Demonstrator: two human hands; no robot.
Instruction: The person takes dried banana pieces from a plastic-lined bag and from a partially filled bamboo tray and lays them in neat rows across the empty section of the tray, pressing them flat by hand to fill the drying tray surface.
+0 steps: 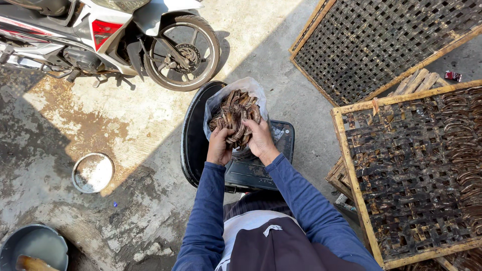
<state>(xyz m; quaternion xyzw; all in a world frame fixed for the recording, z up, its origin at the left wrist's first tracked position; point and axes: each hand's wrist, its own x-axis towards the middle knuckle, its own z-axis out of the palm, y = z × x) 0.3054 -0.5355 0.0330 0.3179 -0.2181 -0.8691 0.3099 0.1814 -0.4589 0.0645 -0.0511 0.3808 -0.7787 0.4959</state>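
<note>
Both my hands press a bundle of dried brown fish (235, 116) into a clear plastic bag (240, 86). My left hand (219, 145) grips the bundle from the lower left. From the lower right, my right hand (259, 137) closes on the same bundle. The bag stands on a black scale (261, 173) just beyond my lap. Blue sleeves cover both my arms.
A woven bamboo drying rack (351, 165) at the right holds rows of dried fish (464, 150). Another rack (381, 40) lies at top right. A motorbike (125, 35) is parked at top left. A round tin (93, 173) and a grey basin (32, 246) sit on the concrete at left.
</note>
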